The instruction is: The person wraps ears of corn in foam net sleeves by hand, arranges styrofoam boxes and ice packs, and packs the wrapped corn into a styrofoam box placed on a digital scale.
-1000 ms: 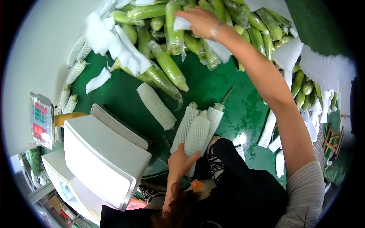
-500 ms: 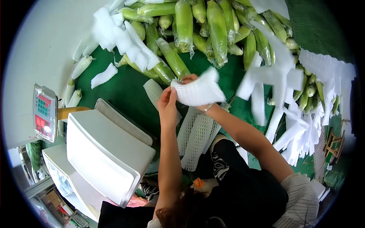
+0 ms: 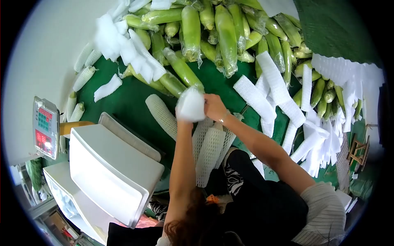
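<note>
A white foam net sleeve [image 3: 191, 105], slightly blurred, is bunched over my left hand [image 3: 183, 124]; its fingers are hidden there, so its grip cannot be made out. At the sleeve's right edge, my right hand [image 3: 215, 108] is closed with its fingertips on the foam. Just beyond, a green, film-wrapped vegetable [image 3: 182, 67] that looks like husked corn points its near end at the sleeve. Below my hands lie several pieces in foam nets, among them one netted piece [image 3: 210, 153] near my lap and another netted piece [image 3: 161, 116] to the left.
A heap of film-wrapped green vegetables [image 3: 225, 35] covers the back of the green table [image 3: 131, 96]. Loose foam sleeves [image 3: 279, 88] lie at right, more white sleeves [image 3: 123, 45] at back left. A scale display [image 3: 46, 128] and white scale platform [image 3: 113, 170] stand at left.
The foam sleeve has moved down and left, now covering my left hand. My right hand has come out from behind it to its right edge. Sleeves flying at right have landed on the table.
</note>
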Demonstrator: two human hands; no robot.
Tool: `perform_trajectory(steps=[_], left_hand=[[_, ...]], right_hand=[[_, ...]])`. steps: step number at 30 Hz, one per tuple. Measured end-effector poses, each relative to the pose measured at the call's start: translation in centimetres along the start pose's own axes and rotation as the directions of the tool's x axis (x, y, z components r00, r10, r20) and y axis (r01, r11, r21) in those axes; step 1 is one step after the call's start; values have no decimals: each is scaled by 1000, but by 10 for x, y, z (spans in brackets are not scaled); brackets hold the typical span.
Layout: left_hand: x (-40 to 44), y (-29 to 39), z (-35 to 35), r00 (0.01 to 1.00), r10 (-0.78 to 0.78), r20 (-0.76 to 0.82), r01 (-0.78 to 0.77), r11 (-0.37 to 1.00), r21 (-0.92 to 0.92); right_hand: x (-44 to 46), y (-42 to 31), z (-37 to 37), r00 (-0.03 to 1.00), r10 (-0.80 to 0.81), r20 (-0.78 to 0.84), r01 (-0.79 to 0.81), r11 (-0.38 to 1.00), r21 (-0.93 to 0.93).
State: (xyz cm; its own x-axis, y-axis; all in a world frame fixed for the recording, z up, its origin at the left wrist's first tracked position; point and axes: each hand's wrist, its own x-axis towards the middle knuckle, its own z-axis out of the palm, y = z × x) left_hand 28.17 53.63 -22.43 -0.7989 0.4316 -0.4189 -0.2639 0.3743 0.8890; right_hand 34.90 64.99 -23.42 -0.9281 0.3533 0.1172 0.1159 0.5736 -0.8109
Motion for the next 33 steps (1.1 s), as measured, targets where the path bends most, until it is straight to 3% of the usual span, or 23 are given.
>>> perform_trajectory(steps=[1, 3, 5, 7, 9, 10, 11, 13, 14, 15, 17, 19, 20, 22, 23, 24, 26, 27, 28, 29, 30, 32, 33], left_hand=[[-13, 8, -6, 965, 238, 114, -263, 832, 489], [-54, 13, -7, 973, 231, 15, -215, 878, 428], [-62, 8, 1, 995, 99, -6, -98, 980, -170], [-77, 2, 11, 997, -53, 54, 76, 711, -699], [-86, 22, 10, 998, 62, -5, -52, 792, -608], [-91, 31, 10, 992, 119, -34, -118, 822, -557], [-68, -12, -1, 942, 334, -38, -334, 916, -224], [-37, -59, -9, 956, 291, -33, -283, 890, -357], [-25, -69, -9, 999, 37, 23, -7, 653, -758], [-11, -72, -5, 994, 9, -106, -55, 898, -436], [10, -74, 8, 972, 38, -233, -51, 997, -51], [12, -51, 20, 854, 125, -505, -289, 921, -262], [7, -32, 19, 860, 106, -499, -260, 933, -250], [-16, 10, 11, 974, 89, -210, -195, 804, -562], [-32, 17, 1, 986, 144, -86, -167, 874, -457], [-51, 35, -15, 912, 410, 20, -395, 890, -225], [-77, 53, -27, 902, 420, 102, -405, 903, -143], [-85, 53, -32, 901, 422, 99, -408, 902, -140], [-91, 53, -35, 973, 228, 36, -218, 960, -176], [-96, 54, -40, 1000, 21, -17, -24, 975, -222], [-95, 46, -44, 999, 26, -24, -31, 976, -216], [-88, 14, -49, 984, -54, -171, 106, 944, 312], [-92, 11, -45, 987, 4, -162, 101, 768, 633]], right_hand=[[-2, -44, -33, 993, 109, 51, -113, 991, 74], [-13, -105, -77, 966, 233, 111, -247, 959, 142], [-17, -131, -99, 988, 119, 101, -139, 966, 218], [-2, -106, -82, 972, 186, 145, -225, 911, 345], [21, -87, -70, 880, 371, 297, -475, 683, 554], [26, -77, -64, 880, 373, 295, -475, 681, 557], [27, -63, -54, 865, 394, 311, -502, 696, 514], [21, -32, -29, 846, 421, 327, -532, 705, 470], [13, -15, -12, 845, 509, 167, -533, 770, 351], [7, -6, -1, 826, 563, -8, -547, 806, 224], [0, 15, 7, 814, 581, 16, -577, 805, 141], [-1, 24, 3, 773, 618, 142, -633, 768, 97], [-11, 20, 0, 766, 629, 132, -641, 762, 90], [-17, 10, -10, 894, 337, 295, -419, 861, 289], [-13, 18, -13, 934, 66, 350, -143, 970, 199], [-11, -1, -39, 882, 83, 464, -199, 958, 206], [-9, -37, -85, 802, 109, 587, -281, 936, 210], [-11, -35, -98, 915, 186, 357, -225, 972, 69], [-10, -29, -113, 974, 205, 98, -197, 977, -85], [-5, -17, -124, 987, 109, -118, -150, 887, -436], [-1, 2, -131, 957, -60, -284, -174, 668, -724], [-5, 55, -129, 979, 203, 7, -178, 873, -453], [0, 36, -137, 898, 400, 182, -273, 833, -481]])
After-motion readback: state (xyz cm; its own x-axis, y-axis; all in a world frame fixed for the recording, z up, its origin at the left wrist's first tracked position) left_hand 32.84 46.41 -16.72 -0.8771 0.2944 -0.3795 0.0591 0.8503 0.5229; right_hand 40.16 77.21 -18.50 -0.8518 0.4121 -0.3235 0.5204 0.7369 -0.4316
